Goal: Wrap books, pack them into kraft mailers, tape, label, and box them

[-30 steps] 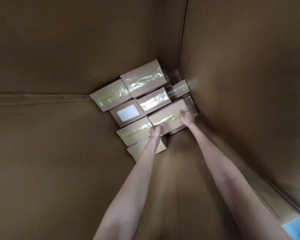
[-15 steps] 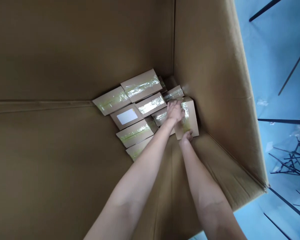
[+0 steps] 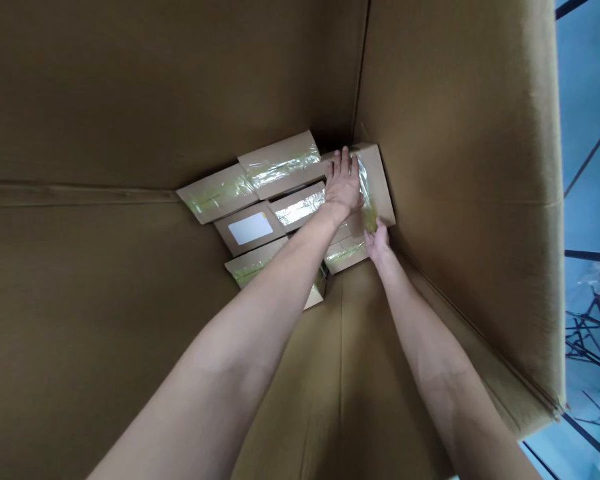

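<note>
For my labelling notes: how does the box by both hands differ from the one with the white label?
The handled box shows a strip of shiny tape; the labelled box shows a white label. The left hand and right hand are at the handled box, while neither touches the labelled box. Both boxes are brown cardboard.

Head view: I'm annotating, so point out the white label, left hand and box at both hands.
White label (image 3: 251, 229): head view, its middle.
Left hand (image 3: 343, 189): head view, back of the hand.
Box at both hands (image 3: 379, 181): head view, right side of its taped face.
</note>
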Demonstrator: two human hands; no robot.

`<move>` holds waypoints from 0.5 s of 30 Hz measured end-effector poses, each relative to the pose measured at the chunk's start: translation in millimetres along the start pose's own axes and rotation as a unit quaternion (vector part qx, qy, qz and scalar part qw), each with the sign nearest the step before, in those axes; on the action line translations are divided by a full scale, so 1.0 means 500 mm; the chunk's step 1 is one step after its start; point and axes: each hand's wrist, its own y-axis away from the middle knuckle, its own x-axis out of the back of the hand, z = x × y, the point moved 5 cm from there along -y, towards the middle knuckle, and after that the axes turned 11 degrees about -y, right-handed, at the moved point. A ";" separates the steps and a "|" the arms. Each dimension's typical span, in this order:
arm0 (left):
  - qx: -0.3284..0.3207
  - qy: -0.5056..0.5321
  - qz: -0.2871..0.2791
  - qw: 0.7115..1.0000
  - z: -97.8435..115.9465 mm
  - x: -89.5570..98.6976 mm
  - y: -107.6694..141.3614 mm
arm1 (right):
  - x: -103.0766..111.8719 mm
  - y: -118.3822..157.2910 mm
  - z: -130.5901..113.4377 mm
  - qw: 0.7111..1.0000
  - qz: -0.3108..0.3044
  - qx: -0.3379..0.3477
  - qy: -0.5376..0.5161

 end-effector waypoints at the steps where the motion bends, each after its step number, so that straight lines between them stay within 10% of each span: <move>1: 0.009 0.007 -0.002 1.000 -0.007 -0.006 0.008 | -0.009 -0.013 -0.025 0.999 -0.026 0.002 -0.018; 8: 0.108 0.046 -0.069 0.991 -0.032 -0.088 0.213 | -0.034 -0.048 -0.134 0.991 -0.118 -0.042 0.042; 15: 0.255 0.066 -0.157 0.952 -0.015 -0.104 0.475 | 0.070 0.124 -0.067 0.995 -0.053 -0.040 0.074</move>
